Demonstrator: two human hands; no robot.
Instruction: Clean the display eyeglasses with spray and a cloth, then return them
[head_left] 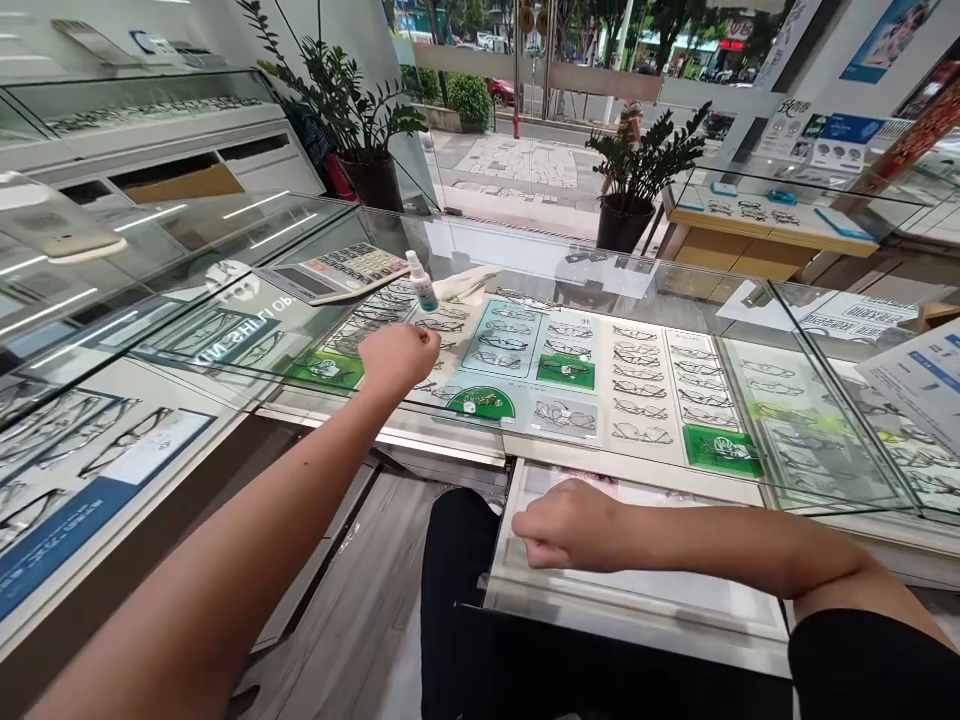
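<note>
My left hand (399, 357) is curled into a fist at the near side of the glass counter top (525, 290), just short of a small spray bottle (422, 285) with a white top. Nothing shows between its fingers. Behind the bottle lies a whitish cloth (469, 285), and a calculator (337, 272) sits to their left. Over the pulled-out drawer (637, 600) below the counter, my right hand (562, 525) is also closed, its fingers folded under with no object visible in them. Whether it touches the drawer I cannot tell.
Under the glass, rows of eyeglasses (639, 385) lie on printed boards with green cards (566, 370). Another display case (112, 440) stands at the left. My dark-clothed leg (457, 590) is beside the drawer. Potted plants (626, 200) stand beyond the counter, near glass doors.
</note>
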